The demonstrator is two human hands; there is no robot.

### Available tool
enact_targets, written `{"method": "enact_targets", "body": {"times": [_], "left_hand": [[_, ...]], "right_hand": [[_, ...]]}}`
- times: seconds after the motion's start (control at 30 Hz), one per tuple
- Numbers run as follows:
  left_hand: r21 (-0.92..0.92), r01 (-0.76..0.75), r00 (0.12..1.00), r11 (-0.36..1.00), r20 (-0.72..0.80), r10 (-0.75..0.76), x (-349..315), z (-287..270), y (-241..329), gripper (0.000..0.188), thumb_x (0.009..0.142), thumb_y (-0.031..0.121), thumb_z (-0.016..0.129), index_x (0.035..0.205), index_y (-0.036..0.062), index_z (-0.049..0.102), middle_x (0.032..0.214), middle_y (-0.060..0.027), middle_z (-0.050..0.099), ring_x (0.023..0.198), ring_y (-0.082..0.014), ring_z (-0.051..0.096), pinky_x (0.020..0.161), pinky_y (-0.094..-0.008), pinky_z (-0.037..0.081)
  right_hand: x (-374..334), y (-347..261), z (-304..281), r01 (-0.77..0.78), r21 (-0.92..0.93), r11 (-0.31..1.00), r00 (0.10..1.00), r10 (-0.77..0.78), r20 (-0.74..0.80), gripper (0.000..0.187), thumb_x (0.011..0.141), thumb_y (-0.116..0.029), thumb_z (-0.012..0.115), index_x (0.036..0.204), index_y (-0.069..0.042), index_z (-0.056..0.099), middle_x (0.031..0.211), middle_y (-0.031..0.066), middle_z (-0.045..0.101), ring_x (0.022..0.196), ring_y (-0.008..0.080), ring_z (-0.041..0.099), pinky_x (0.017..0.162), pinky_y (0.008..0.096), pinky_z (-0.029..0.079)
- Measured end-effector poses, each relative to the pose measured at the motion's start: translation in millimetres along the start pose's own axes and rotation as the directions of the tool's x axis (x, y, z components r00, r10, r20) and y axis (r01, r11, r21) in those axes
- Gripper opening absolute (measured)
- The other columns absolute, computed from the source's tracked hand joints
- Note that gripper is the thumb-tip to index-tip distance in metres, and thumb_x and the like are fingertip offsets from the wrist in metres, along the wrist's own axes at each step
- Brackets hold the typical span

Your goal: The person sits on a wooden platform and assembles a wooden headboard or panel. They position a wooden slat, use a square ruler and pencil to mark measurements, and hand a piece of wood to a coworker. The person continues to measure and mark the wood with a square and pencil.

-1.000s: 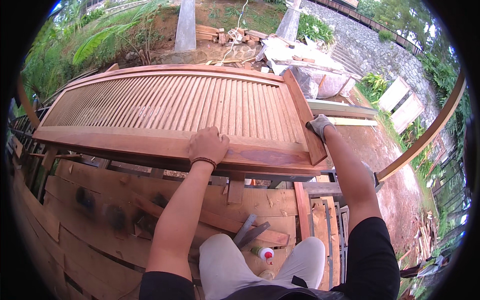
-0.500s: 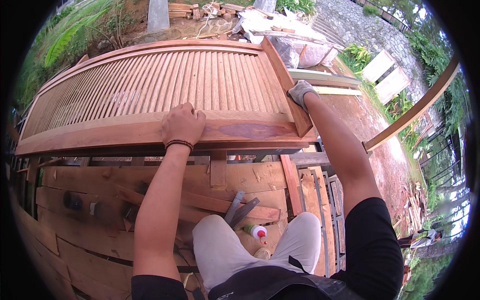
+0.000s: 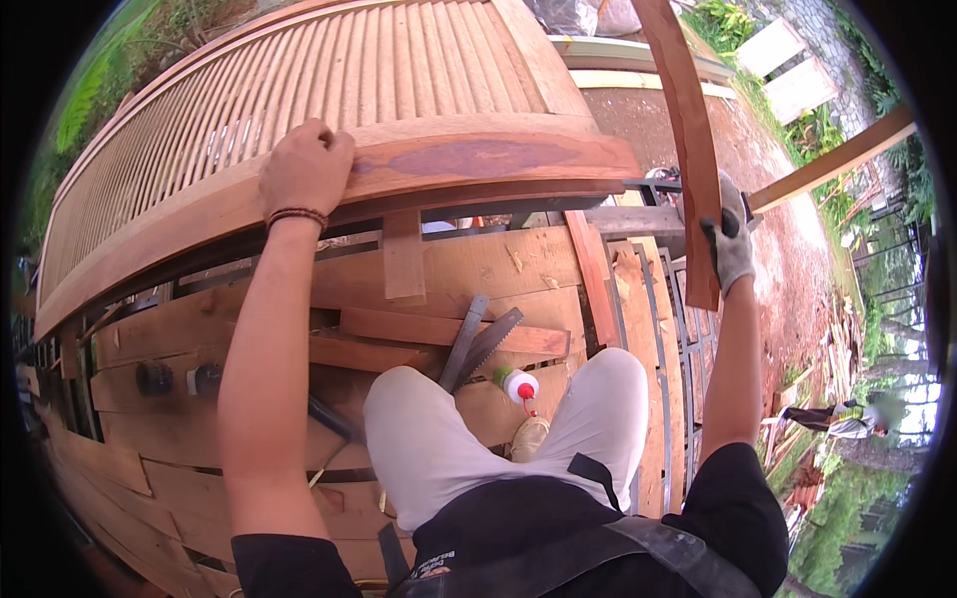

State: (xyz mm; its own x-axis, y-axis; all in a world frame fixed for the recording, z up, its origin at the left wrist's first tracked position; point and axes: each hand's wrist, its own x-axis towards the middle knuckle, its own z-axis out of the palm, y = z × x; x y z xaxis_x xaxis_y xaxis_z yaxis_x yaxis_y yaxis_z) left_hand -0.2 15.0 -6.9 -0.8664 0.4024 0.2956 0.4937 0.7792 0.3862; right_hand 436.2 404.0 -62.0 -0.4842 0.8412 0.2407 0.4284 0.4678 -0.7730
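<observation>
A slatted wooden louver panel [image 3: 329, 75] lies across a support before me. My left hand [image 3: 307, 171], bare with a beaded bracelet, has its fingers curled over the red-brown front rail [image 3: 478, 157] of the panel. Off the panel's right end, my right hand [image 3: 733, 239], in a grey work glove, grips a long red-brown board [image 3: 690, 149] near its lower end. The glove wraps the board's right edge, with a dark thumb on its face. The board stands apart from the panel, and its far end runs out of view.
Planks [image 3: 518, 264] make up the platform under me. On them are a handsaw [image 3: 488, 349], loose wood offcuts [image 3: 429, 327] and a white glue bottle with a red cap [image 3: 520, 385]. A curved wooden strip [image 3: 837, 159] juts in at right. Another person [image 3: 832, 419] is far right.
The board in my right hand has come away from the panel's right end, moving right and toward me. My left hand remains on the front rail. The view has tipped downward.
</observation>
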Motion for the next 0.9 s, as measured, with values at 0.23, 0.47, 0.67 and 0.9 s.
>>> {"method": "enact_targets", "body": {"times": [0.23,0.47,0.67,0.9], "left_hand": [[0.074,-0.086,0.995,0.994,-0.043,0.089,6,15,-17,0.031,0.089,0.036,0.058,0.099,0.0085,0.069,0.096,-0.0142,0.070,0.092,-0.0322,0.067,0.082,-0.0414,0.051],[0.105,-0.118,0.992,0.987,-0.041,0.123,15,9,-17,0.037,0.086,0.039,0.056,0.099,0.0069,0.070,0.096,-0.0150,0.071,0.092,-0.0325,0.067,0.085,-0.0394,0.049],[0.128,-0.122,0.991,0.984,-0.031,0.127,12,5,-27,0.036,0.088,0.042,0.056,0.098,0.0099,0.070,0.089,-0.0087,0.071,0.086,-0.0237,0.066,0.080,-0.0335,0.048],[0.026,-0.138,0.977,0.990,-0.160,0.140,2,10,2,0.028,0.083,0.026,0.059,0.083,-0.0001,0.068,0.078,-0.0198,0.068,0.078,-0.0312,0.067,0.073,-0.0399,0.051]], "right_hand": [[-167,182,75,-0.395,-0.168,0.903,0.918,0.379,-0.120,0.041,0.087,-0.010,0.067,0.125,0.002,0.059,0.111,0.0178,0.068,0.106,0.0242,0.066,0.092,0.0331,0.050],[-168,239,227,-0.405,-0.199,0.892,0.876,0.442,0.196,0.034,0.086,-0.020,0.067,0.116,-0.005,0.066,0.102,0.0205,0.069,0.099,0.0308,0.067,0.085,0.0370,0.050],[-148,201,254,0.021,-0.745,0.667,0.878,0.344,0.332,0.054,0.087,-0.033,0.064,0.132,-0.007,0.051,0.123,0.0195,0.059,0.116,0.0367,0.054,0.098,0.0442,0.044],[-224,158,279,0.596,-0.437,0.674,0.539,0.068,0.840,0.101,0.069,-0.043,0.077,0.147,-0.002,0.027,0.135,0.0169,0.044,0.128,0.0328,0.039,0.111,0.0448,0.027]]}}
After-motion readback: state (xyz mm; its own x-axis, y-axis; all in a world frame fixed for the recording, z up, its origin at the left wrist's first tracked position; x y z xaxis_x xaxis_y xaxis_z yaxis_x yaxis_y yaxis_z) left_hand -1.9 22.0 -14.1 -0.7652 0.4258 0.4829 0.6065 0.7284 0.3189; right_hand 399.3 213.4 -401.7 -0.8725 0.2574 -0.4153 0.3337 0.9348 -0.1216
